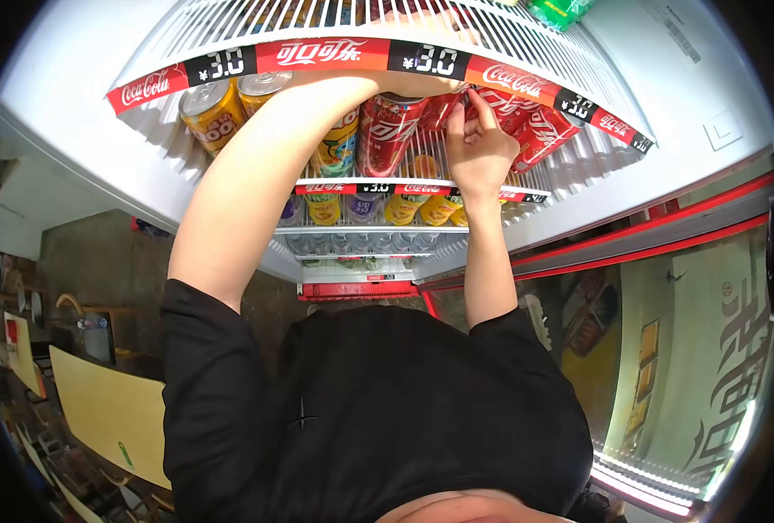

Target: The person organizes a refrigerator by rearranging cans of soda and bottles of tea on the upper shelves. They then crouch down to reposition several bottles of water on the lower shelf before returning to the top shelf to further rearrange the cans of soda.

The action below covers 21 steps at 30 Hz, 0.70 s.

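Observation:
My left hand reaches in under the upper wire shelf, its fingers mostly hidden behind the red price strip. My right hand is raised at the front of the shelf below, thumb and bent fingers closed at the edge of a red Coca-Cola can. An upright red Coca-Cola can stands to the left, beside a yellow and teal can. Another red can leans at a slant to the right of my right hand.
Yellow cans stand at the left of the shelf. Lower down, a shelf holds yellow-labelled bottles. A green can sits on the upper shelf. The open cooler door is at right; a table stands at left.

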Available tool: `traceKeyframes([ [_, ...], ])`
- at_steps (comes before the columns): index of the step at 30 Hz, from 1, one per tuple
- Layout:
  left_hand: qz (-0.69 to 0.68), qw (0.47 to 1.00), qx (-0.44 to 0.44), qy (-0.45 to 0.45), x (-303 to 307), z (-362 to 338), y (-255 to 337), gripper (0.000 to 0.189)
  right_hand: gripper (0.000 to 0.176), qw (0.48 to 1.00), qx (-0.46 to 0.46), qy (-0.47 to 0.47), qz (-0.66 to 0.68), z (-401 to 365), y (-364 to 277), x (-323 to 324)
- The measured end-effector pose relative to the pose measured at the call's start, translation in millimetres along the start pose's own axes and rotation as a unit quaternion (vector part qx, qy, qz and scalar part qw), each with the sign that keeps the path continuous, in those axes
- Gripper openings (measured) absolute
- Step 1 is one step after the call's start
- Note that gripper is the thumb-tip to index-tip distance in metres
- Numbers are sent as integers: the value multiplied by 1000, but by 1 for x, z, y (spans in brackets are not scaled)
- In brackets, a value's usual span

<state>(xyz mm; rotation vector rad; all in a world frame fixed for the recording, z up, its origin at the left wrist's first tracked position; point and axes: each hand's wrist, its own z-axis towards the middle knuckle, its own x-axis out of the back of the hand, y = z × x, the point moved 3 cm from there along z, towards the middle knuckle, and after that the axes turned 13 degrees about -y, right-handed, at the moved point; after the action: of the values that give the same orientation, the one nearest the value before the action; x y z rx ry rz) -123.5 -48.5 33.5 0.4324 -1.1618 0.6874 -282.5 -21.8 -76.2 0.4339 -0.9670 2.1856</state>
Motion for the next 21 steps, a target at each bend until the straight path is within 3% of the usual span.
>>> traceKeyframes([
  [13,-6,1000,7,14,-2,-8,-8,50,40,999,-10,-39,-17,2,-2,2],
  [21,-1,1000,7,24,1,-18,-16,50,57,998,-41,-47,-30,3,0,1],
])
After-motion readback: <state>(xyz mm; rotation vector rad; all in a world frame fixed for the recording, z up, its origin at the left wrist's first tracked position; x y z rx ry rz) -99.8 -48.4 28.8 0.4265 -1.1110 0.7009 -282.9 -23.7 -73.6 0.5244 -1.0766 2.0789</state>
